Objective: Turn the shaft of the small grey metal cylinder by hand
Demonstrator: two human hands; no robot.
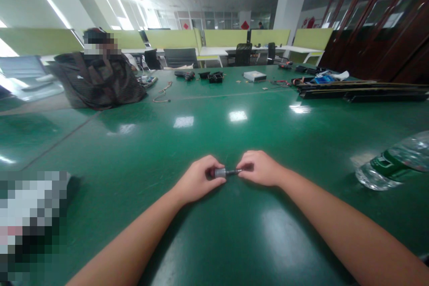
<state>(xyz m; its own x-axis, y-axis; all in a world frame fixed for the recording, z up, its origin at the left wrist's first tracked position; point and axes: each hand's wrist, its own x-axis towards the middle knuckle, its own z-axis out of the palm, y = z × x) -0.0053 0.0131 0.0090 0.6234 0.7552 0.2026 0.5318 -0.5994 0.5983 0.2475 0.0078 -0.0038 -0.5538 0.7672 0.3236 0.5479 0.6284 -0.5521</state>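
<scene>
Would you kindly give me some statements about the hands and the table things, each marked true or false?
1. The left hand and right hand hold opposite ends of a small rod-like tool. True.
2. The left hand touches the bottle. False: the bottle lies apart from both hands, to their right.
3. The tabletop is green. True.
4. The dark bag is right of both hands. False: the dark bag is left of them.

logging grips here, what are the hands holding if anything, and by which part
What looks like one small rod-like tool: the left hand holds its thick grey end, the right hand pinches its thin end.
</scene>
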